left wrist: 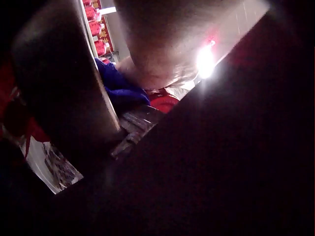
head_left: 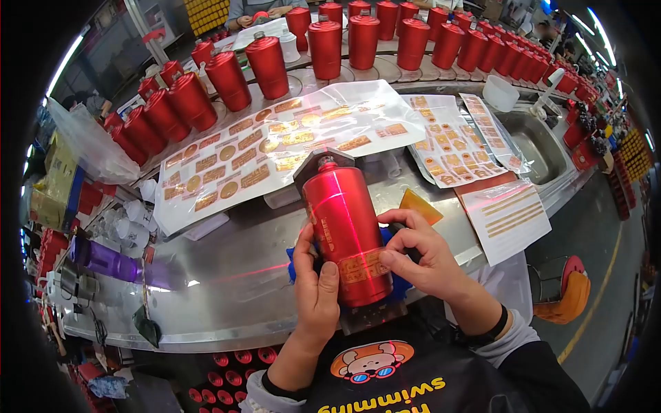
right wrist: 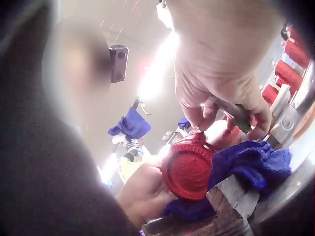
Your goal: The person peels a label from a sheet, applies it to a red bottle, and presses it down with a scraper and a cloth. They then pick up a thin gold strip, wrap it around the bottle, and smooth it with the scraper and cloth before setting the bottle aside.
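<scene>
A glossy red bottle [head_left: 337,206] lies tilted in front of the person, its capless neck pointing away. Gold decals mark its side, with a wide gold decal strip [head_left: 361,267] near the base. The left hand [head_left: 317,299] holds the bottle from the left, thumb along its side. In the right hand [head_left: 430,261] a dark flat tool [right wrist: 234,112] is gripped, while the thumb touches the strip's right end. Blue cloth [right wrist: 251,164] lies beneath the bottle on a metal-looking support [right wrist: 234,196]. The bottle's round base [right wrist: 187,172] shows in the right wrist view; the left wrist view is mostly dark.
Sheets of gold decals [head_left: 241,155] lie across the steel table [head_left: 227,275], with more sheets [head_left: 454,141] at right. An orange-yellow triangular piece [head_left: 420,206] lies near the right hand. Red bottles [head_left: 325,48] line the conveyor behind. A sink [head_left: 540,148] is at right, a purple bottle [head_left: 107,260] at left.
</scene>
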A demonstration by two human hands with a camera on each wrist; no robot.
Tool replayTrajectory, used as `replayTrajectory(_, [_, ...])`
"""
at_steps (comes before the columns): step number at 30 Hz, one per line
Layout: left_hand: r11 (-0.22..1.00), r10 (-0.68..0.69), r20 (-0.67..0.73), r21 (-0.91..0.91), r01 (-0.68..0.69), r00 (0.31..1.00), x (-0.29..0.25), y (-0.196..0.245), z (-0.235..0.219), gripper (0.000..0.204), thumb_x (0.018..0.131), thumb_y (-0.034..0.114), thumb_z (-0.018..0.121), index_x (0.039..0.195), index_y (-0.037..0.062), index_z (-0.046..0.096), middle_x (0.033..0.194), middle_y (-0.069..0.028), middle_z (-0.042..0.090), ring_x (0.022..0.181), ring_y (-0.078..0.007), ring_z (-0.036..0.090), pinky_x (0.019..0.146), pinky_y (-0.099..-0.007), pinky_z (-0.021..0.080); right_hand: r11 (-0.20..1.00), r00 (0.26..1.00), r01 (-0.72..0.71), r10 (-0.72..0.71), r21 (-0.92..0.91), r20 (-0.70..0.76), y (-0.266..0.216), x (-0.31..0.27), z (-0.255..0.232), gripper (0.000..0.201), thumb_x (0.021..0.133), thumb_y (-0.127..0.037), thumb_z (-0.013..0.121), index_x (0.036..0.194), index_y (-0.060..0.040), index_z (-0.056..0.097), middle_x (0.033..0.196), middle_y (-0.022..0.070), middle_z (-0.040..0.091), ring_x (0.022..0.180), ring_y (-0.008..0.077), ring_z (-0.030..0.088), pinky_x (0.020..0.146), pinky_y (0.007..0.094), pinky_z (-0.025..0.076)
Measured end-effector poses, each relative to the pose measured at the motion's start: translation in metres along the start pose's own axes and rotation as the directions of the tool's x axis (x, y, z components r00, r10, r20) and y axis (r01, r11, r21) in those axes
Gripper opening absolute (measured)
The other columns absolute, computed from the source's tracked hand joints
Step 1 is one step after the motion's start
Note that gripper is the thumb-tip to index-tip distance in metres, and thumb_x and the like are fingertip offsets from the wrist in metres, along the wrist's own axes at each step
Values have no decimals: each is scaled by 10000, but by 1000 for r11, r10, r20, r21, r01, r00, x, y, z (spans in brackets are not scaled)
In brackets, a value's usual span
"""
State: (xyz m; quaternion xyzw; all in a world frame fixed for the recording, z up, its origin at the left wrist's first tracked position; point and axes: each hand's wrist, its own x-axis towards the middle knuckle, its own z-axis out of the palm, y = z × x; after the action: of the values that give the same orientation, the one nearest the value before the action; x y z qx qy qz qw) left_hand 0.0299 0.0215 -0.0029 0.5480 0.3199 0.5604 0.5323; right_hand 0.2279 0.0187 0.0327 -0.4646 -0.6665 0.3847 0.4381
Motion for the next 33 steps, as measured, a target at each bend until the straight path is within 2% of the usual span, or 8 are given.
replayTrajectory(17, [995, 18, -2, 102, -18, 1000, 1, 0, 1, 651, 995, 224, 518, 1490, -35, 183, 1485, -187, 329, 1340, -245, 372, 1118, -368, 287, 999, 999, 32, -32, -39, -19, 3, 0, 2, 150, 863, -172, 694, 816, -49, 621, 1229, 165, 524, 1092, 254, 553, 908, 351, 435])
replayTrajectory(20, [990, 29, -6, 136, -28, 1000, 0, 1, 3, 652, 992, 225, 519, 1488, -36, 186, 1480, -196, 333, 1341, -253, 369, 1118, -372, 283, 997, 997, 69, -71, -46, -30, 5, 0, 3, 144, 866, -151, 694, 792, -51, 622, 1250, 154, 521, 1049, 177, 523, 877, 305, 412])
replayTrajectory(23, [984, 4, -21, 177, 0, 1000, 0, 5, 7, 642, 989, 236, 495, 1487, -28, 186, 1446, -180, 357, 1316, -237, 382, 1107, -363, 286, 998, 1000, 13, -14, -66, -11, 5, -2, -1, 118, 854, -150, 692, 859, -50, 631, 1223, 176, 543, 1140, 272, 548, 924, 364, 437])
replayTrajectory(25, [978, 2, -21, 208, 3, 1000, 1, 5, 8, 640, 988, 245, 480, 1487, -25, 183, 1431, -173, 367, 1307, -230, 385, 1104, -359, 284, 978, 966, 78, -122, -194, -228, 19, -5, -5, 126, 860, -115, 676, 966, -52, 651, 1210, 189, 565, 1111, 280, 578, 901, 353, 464])
replayTrajectory(26, [974, 13, -19, 225, -9, 1000, 0, 3, 7, 643, 988, 250, 477, 1487, -27, 180, 1432, -175, 366, 1311, -232, 380, 1106, -361, 280, 977, 941, 89, -147, -196, -306, 30, -8, -9, 280, 885, -87, 644, 1160, -44, 612, 1172, 191, 593, 1050, 263, 617, 873, 329, 486])
replayTrajectory(29, [973, 17, -29, 229, -10, 999, 0, 1, 10, 642, 991, 262, 461, 1487, -32, 176, 1439, -180, 360, 1324, -239, 368, 1116, -365, 264, 916, 941, -67, 190, 396, -279, -21, -13, 0, 383, 925, -41, 601, 1300, -20, 524, 1299, 131, 534, 1152, 177, 552, 941, 284, 445])
replayTrajectory(31, [969, 16, -21, 248, -10, 1000, 1, 1, 10, 642, 994, 272, 450, 1486, -34, 174, 1445, -183, 355, 1330, -243, 363, 1121, -369, 255, 993, 973, 73, -51, 90, -226, -25, -9, 13, 449, 951, -108, 600, 1366, -8, 459, 1181, 73, 597, 1045, 121, 572, 910, 257, 450])
replayTrajectory(33, [958, 22, -17, 286, -17, 1000, 0, -1, 9, 644, 998, 285, 441, 1487, -35, 170, 1452, -186, 349, 1334, -246, 360, 1123, -372, 251, 989, 977, -15, 47, 149, -210, -9, -13, 17, 431, 969, -160, 585, 1349, 2, 463, 1140, 57, 605, 1047, 101, 548, 904, 256, 446])
